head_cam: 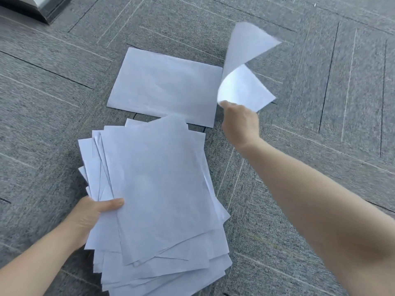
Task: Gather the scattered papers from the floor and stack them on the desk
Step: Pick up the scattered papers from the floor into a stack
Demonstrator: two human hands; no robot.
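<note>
My left hand (92, 212) grips the left edge of a loose, uneven stack of white papers (158, 199), thumb on top, held above the grey carpet. My right hand (239, 122) reaches forward and pinches one white sheet (243, 67) by its near corner; that sheet curls up and twists in the air, blurred. One more white sheet (164, 84) lies flat on the carpet just beyond the stack and left of my right hand. The desk is not in view.
Grey carpet tiles (320, 103) with thin light and dark seams cover the whole floor. A dark base or frame of some furniture (36, 7) sits at the top left corner.
</note>
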